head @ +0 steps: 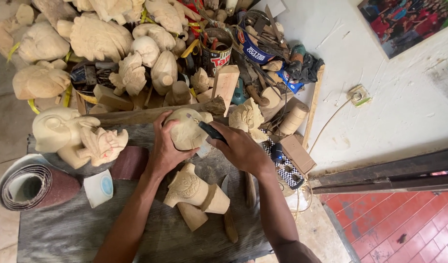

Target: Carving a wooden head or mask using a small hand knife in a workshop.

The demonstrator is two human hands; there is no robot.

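Mid-carve on a pale wooden carving (186,130), propped near the far edge of the table (73,229) (just before the heap of unfinished figures (112,39)). Left hand (166,148) cupped around the carving's near side, grip clenched on it to steady. Right hand (238,146) closed on a dark-handled carving tool (211,131), tip touching the upper face of the wood. Next, probably: a short, controlled stroke, with the left grip firm against slipping. Sandpaper roll (31,185) well apart, at left.
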